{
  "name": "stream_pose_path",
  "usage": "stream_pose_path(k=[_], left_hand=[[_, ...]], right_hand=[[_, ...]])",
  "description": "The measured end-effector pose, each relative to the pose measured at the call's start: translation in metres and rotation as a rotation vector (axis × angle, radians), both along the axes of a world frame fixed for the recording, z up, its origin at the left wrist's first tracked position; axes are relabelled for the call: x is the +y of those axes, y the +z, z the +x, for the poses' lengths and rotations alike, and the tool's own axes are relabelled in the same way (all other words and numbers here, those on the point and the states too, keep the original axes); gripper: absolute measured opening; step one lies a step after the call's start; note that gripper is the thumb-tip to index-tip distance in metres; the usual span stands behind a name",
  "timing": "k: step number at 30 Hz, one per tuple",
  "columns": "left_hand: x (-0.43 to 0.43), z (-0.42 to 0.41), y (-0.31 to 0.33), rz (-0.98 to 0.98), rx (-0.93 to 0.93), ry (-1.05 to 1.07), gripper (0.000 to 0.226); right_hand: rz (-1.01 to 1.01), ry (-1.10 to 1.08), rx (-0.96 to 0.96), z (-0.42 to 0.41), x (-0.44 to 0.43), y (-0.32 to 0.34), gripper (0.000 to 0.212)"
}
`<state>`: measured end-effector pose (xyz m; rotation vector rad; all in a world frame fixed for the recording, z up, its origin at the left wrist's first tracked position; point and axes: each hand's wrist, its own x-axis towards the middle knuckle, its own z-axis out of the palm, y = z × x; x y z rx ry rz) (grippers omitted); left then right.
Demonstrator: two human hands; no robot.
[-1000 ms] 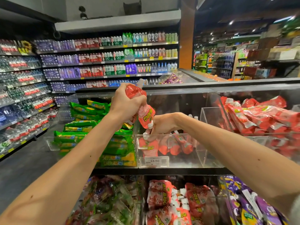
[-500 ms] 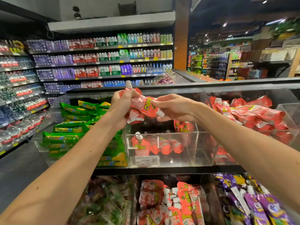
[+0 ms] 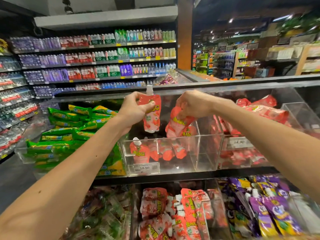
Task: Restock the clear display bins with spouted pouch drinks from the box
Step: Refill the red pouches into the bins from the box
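Note:
My left hand (image 3: 134, 110) grips a red spouted pouch (image 3: 152, 118) upright, white cap on top, above the middle clear bin (image 3: 173, 163). My right hand (image 3: 192, 103) holds a second red pouch (image 3: 178, 122) by its upper end, hanging down over the same bin. Several red pouches (image 3: 155, 152) stand in the front of that bin behind a 14.90 price tag (image 3: 146, 168). The box is out of view.
A clear bin with green packs (image 3: 69, 134) stands to the left, another with red pouches (image 3: 259, 111) to the right. The lower shelf holds red pouches (image 3: 173, 213) and purple pouches (image 3: 263, 205). Bottle shelves (image 3: 97, 63) line the aisle behind.
My hands have parted: each now holds its own red pouch. The right hand took one from the left and swung it down to the right, over the bin.

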<state>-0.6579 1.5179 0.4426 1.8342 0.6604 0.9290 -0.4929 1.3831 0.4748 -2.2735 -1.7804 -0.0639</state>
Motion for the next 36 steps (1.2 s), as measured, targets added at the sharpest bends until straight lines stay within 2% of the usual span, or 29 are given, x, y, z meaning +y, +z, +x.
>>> stream_pose_path(k=[7,9,12,15,18,21,24,29,33,36], left_hand=[[0.006,0.007,-0.018,0.39,0.432,-0.098,0.031],[0.006,0.006,-0.024,0.47,0.55,-0.138,0.037],[0.009,0.005,-0.031,0.458,0.7,-0.191,0.028],[0.011,0.004,-0.028,0.431,0.797,-0.219,0.021],[0.012,0.005,-0.025,0.367,0.887,-0.287,0.016],[0.018,0.007,-0.024,0.302,0.983,-0.338,0.019],[0.02,0.009,-0.021,0.295,1.051,-0.356,0.027],[0.018,0.004,-0.011,0.265,1.097,-0.434,0.018],[0.013,-0.007,-0.012,0.331,0.986,-0.351,0.031],[0.008,-0.013,-0.016,0.35,0.885,-0.316,0.03]], right_hand=[[-0.216,0.082,-0.186,-0.009,0.029,-0.028,0.01],[-0.283,0.103,-0.193,-0.013,0.035,-0.039,0.016],[-0.34,0.137,-0.174,-0.016,0.041,-0.049,0.024],[-0.377,0.134,-0.092,-0.014,0.048,-0.052,0.019],[-0.432,0.124,0.038,-0.013,0.054,-0.055,0.005],[-0.445,0.108,0.15,-0.013,0.052,-0.054,0.015],[-0.435,0.078,0.224,-0.014,0.045,-0.054,0.02],[-0.402,0.007,0.272,-0.015,0.037,-0.053,0.051],[-0.348,-0.05,0.318,-0.025,0.031,-0.049,0.062],[-0.299,-0.085,0.293,-0.032,0.025,-0.046,0.067]])
